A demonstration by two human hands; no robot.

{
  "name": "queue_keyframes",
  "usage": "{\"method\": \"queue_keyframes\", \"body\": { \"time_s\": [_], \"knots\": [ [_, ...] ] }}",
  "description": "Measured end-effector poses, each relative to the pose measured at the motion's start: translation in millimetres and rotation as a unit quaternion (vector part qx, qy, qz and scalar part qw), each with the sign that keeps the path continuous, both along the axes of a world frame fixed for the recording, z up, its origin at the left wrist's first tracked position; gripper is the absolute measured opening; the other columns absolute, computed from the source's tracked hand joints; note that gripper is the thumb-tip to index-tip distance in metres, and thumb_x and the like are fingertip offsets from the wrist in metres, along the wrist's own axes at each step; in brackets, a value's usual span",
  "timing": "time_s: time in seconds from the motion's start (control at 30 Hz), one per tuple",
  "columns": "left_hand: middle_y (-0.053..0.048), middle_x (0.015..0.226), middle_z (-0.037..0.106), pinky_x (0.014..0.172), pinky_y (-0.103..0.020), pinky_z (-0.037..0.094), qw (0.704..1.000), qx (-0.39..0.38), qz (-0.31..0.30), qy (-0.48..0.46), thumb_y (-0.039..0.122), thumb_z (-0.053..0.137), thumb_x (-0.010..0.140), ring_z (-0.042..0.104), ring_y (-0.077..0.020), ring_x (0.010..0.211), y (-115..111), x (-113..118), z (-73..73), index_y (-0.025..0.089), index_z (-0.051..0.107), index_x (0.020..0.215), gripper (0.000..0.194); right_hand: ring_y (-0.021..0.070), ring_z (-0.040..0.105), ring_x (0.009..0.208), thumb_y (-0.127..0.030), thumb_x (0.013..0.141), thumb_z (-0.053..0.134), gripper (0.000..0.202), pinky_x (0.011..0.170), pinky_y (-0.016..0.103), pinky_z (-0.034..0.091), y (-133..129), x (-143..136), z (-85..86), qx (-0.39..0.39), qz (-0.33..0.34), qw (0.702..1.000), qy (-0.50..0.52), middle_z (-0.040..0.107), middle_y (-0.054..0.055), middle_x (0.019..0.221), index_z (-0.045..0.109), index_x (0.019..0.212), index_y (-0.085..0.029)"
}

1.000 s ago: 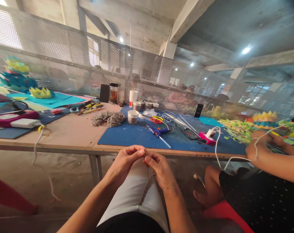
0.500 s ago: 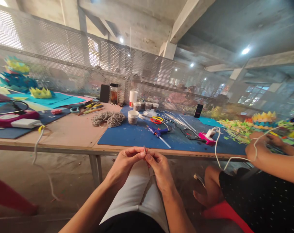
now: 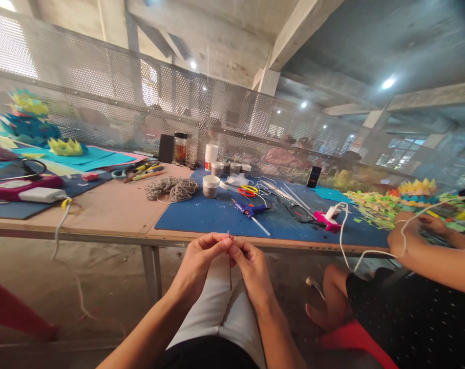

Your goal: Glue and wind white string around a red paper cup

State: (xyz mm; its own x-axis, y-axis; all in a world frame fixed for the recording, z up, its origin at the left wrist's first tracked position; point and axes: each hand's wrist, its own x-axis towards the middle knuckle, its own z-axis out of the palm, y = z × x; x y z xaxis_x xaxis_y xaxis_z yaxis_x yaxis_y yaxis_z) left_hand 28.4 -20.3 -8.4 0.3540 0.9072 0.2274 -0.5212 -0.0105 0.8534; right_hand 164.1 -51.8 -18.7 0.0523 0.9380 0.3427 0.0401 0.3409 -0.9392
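My left hand (image 3: 202, 259) and my right hand (image 3: 251, 266) meet fingertip to fingertip over my lap, just in front of the table edge. Both are closed in a pinch on a thin grey cord (image 3: 230, 279). Its tip pokes up between the thumbs and a length hangs below; the part inside the fingers is hidden. On the table beyond lies a bundle of similar grey cord (image 3: 171, 188). To its right stands a paper cup (image 3: 210, 186), and a blue glue gun (image 3: 251, 208) with a clear glue stick lies on the blue mat (image 3: 202, 218).
Scissors (image 3: 248, 190) lie behind the glue gun. A pink power strip (image 3: 328, 220) trails a white cable (image 3: 344, 241) over the table edge. At right, a co-worker's arm (image 3: 428, 253) reaches to paper scraps (image 3: 378, 205). Pliers (image 3: 150, 169) and a jar (image 3: 181, 147) sit left.
A length of the cord now shows hanging below my fingers, where it was not clearly visible before. Both hands stay pinched together in nearly the same place.
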Motion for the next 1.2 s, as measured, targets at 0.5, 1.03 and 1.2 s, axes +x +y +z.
{"method": "queue_keyframes", "body": {
  "time_s": [0.5, 1.03, 1.2],
  "knots": [
    [-0.007, 0.086, 0.076, 0.081, -0.031, 0.049, 0.981, 0.099, 0.081, 0.148, 0.034, 0.081, 0.077, 0.066, -0.0239, 0.086, -3, 0, -2.9, 0.017, 0.079, 0.08, 0.017, 0.016, 0.061, 0.08, -0.031, 0.094, 0.064, 0.011, 0.073, 0.027, 0.049, -4, 7, 15.4, 0.133, -0.153, 0.971, -0.128, 0.064, 0.002, 0.09, 0.067, 0.088, -0.022],
    [-0.005, 0.083, 0.075, 0.069, -0.023, 0.047, 0.996, -0.017, 0.005, 0.088, 0.03, 0.081, 0.076, 0.06, -0.0135, 0.069, -4, 1, -4.2, 0.018, 0.082, 0.096, 0.023, 0.016, 0.061, 0.078, -0.037, 0.095, 0.062, 0.019, 0.074, 0.027, 0.048, 3, 12, 8.3, 0.106, -0.168, 0.978, -0.071, 0.063, 0.002, 0.086, 0.064, 0.084, -0.021],
    [-0.004, 0.084, 0.075, 0.066, -0.023, 0.047, 0.997, 0.0, 0.005, 0.075, 0.028, 0.081, 0.077, 0.059, -0.0114, 0.064, -5, 2, -8.3, 0.02, 0.081, 0.099, 0.023, 0.0156, 0.059, 0.077, -0.037, 0.095, 0.063, 0.019, 0.074, 0.027, 0.047, 3, 12, 9.3, 0.106, -0.175, 0.977, -0.066, 0.062, 0.002, 0.086, 0.064, 0.085, -0.021]
  ]
}}
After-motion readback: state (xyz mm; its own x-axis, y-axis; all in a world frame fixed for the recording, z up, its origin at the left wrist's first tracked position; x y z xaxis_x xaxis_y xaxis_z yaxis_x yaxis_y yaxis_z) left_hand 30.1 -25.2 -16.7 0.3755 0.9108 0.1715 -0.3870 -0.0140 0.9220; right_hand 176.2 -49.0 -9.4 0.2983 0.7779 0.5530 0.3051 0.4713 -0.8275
